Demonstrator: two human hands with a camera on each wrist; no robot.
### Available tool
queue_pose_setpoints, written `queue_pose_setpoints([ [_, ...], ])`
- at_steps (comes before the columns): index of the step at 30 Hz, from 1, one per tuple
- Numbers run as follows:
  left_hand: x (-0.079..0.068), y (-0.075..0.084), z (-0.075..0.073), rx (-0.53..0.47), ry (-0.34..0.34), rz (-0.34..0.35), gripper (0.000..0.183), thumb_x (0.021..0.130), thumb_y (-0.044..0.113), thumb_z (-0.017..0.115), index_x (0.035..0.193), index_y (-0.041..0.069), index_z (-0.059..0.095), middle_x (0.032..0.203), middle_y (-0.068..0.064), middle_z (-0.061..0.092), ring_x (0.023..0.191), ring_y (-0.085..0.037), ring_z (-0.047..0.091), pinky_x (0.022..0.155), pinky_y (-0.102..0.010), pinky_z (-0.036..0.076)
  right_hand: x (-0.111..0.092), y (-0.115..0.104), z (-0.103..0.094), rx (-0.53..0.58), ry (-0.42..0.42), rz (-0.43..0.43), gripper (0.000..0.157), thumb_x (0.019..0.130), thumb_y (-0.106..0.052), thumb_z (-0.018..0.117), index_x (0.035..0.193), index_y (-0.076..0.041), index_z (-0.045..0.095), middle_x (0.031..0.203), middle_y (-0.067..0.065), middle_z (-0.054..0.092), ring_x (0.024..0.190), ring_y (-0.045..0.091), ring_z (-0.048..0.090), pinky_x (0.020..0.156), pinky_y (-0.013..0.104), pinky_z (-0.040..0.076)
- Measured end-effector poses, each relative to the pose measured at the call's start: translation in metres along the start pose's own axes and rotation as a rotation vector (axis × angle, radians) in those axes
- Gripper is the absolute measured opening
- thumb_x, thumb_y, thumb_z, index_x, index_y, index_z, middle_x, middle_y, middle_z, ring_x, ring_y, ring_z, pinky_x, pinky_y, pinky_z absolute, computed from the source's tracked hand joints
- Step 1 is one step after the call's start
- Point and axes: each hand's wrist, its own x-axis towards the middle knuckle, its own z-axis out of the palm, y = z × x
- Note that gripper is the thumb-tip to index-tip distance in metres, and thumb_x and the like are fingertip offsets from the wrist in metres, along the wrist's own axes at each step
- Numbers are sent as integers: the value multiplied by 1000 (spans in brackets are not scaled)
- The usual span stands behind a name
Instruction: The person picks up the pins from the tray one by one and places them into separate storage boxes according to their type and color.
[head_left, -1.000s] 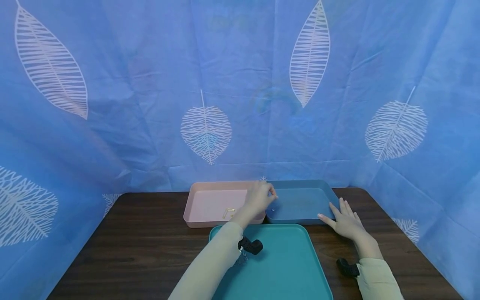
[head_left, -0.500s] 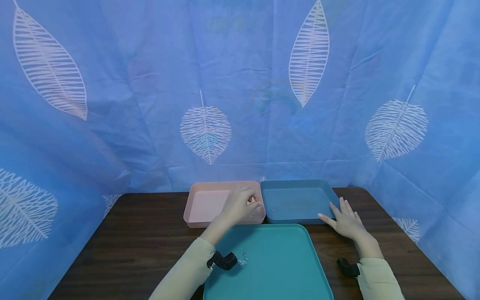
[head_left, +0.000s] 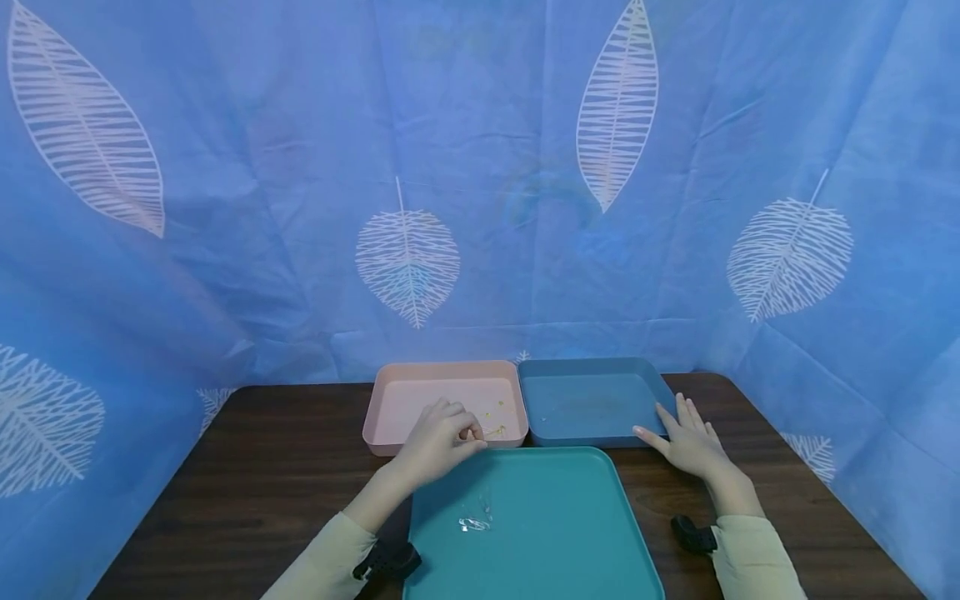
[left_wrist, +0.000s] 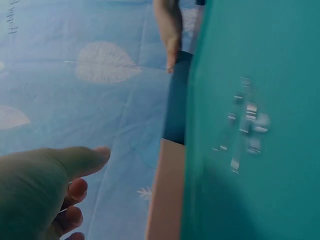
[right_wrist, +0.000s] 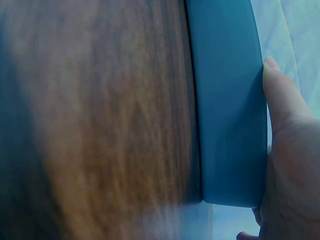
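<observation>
My left hand [head_left: 438, 446] hovers at the front edge of the pink tray [head_left: 408, 408], above the back left corner of the teal tray [head_left: 562, 533]. In the left wrist view its thumb [left_wrist: 82, 161] stretches out, the fingers are loosely bent, and nothing shows between them. Small gold-coloured pieces [head_left: 493, 432] lie in the pink tray's front right part. Small silver metal pieces [head_left: 474, 524], blurred in the left wrist view, lie in the teal tray. My right hand [head_left: 693, 442] rests with spread fingers on the front right corner of the blue tray [head_left: 592, 404], its thumb touching the rim.
The pink and blue trays stand side by side at the back of the dark wooden table [head_left: 285, 483], with the teal tray in front of them. A blue curtain [head_left: 480, 275] with white leaf prints hangs behind and at both sides.
My left hand has moved from between the pink and blue trays, back left across the pink tray to its front edge. The gold pieces and silver pieces are uncovered. The right hand stays put.
</observation>
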Motion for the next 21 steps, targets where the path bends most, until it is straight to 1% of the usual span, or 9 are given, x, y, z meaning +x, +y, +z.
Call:
queue_pose_setpoints([
  [2,-10,-2,-3,14,-43,13,12,82,30,77,80,27,66,72,9,51,72,-4,34,70,-24,32,0,-1,0,7,-1,0,93,93,-57,53,149,11,23,154,41,-5,144,56,-7,106,77,-1],
  [4,-19,-4,-6,22,-93,9,11,83,32,76,83,28,67,73,9,51,72,-4,33,71,-24,31,0,-2,-1,6,-2,-2,93,93,-57,53,149,11,23,154,41,-5,144,56,-7,106,77,-1],
  [8,-31,-7,-11,31,-160,-4,10,84,34,76,86,30,67,72,9,51,74,-4,33,72,-23,28,0,-3,-1,7,-4,-5,93,93,-58,52,149,10,23,154,41,-6,144,55,-8,106,77,-1],
  [12,-37,-7,-17,4,-226,30,10,83,32,77,89,27,70,73,11,52,74,-3,36,72,-23,31,0,-2,-2,12,-4,-7,93,93,-58,52,149,10,23,154,41,-7,144,55,-9,106,77,-1],
  [15,-40,-5,-21,-17,-321,54,12,82,32,78,90,26,72,74,11,54,75,-3,38,72,-23,33,1,-1,-1,11,-2,-6,93,93,-58,52,150,10,22,154,41,-6,144,55,-10,106,77,-1],
  [19,-42,0,-21,-35,-459,35,11,82,33,78,88,28,70,75,13,53,77,-1,40,73,-22,34,1,0,-1,8,2,-3,94,93,-59,51,150,10,23,154,41,-6,144,55,-9,106,77,-1],
  [21,-44,2,-20,-36,-497,30,11,81,33,78,86,28,69,75,14,52,77,-1,40,72,-22,33,0,0,-1,9,0,-1,94,93,-59,52,149,10,23,154,41,-6,144,55,-8,106,77,-1],
])
